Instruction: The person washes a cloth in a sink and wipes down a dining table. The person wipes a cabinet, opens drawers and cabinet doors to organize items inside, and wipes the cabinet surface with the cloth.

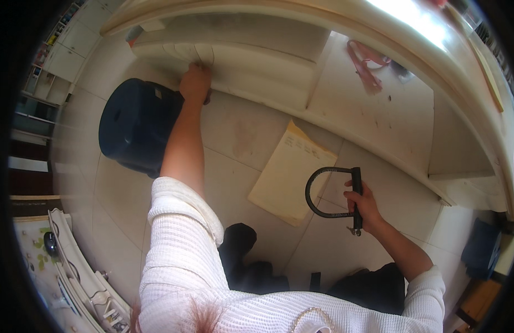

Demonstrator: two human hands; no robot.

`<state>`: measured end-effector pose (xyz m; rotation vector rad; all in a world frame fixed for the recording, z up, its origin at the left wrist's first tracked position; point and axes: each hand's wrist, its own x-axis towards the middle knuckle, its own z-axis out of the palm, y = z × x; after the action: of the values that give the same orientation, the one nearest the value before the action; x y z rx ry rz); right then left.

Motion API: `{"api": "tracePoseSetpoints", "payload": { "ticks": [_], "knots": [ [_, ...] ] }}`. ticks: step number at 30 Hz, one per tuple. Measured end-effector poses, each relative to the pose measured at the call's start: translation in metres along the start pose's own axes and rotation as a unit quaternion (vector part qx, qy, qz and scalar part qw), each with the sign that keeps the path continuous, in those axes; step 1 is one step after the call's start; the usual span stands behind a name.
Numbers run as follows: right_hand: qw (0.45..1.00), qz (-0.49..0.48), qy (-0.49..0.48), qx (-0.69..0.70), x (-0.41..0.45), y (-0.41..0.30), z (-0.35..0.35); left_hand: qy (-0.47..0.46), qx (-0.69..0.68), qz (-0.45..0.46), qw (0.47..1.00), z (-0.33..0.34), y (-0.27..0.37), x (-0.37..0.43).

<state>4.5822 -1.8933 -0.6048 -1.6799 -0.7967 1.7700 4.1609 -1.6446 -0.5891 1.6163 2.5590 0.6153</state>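
My right hand point(365, 207) is closed around the straight crossbar of a black U-lock point(357, 187), whose curved shackle points left; small keys point(353, 229) hang at the bar's lower end. My left hand point(195, 83) reaches to the cream front of the low furniture piece point(257, 70), beside a dark blue plastic stool point(132, 120). Its fingertips are partly hidden, so whether it grips anything is unclear. A yellowish paper sheet point(282, 179) bearing writing lies on the tiled floor between my arms, partly behind the shackle.
Above the sheet, a pink strap point(359, 62) lies in the furniture's lower compartment. The curved cream top edge point(282, 12) overhangs it. Another blue stool-like object point(481, 249) stands at far right. White cabinets point(67, 58) and a white ornate furniture piece point(80, 270) are at left.
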Motion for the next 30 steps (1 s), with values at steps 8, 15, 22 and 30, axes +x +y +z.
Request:
{"api": "tracePoseSetpoints", "payload": {
  "ticks": [8,15,22,30],
  "knots": [
    [1.000,-0.002,-0.012,0.003,0.005,0.002,0.002,0.025,-0.033,0.023,0.999,0.006,0.001,-0.002],
    [0.999,-0.015,-0.018,0.025,0.000,-0.016,0.010,-0.015,-0.151,0.037,0.988,0.009,-0.021,0.011],
    [0.999,-0.028,-0.030,0.033,-0.008,-0.035,0.017,0.027,-0.182,0.027,0.983,0.007,-0.045,-0.016],
    [0.928,-0.335,-0.129,0.098,-0.029,-0.102,0.051,0.017,-0.177,-0.024,0.984,-0.006,-0.051,-0.031]
  ]
}}
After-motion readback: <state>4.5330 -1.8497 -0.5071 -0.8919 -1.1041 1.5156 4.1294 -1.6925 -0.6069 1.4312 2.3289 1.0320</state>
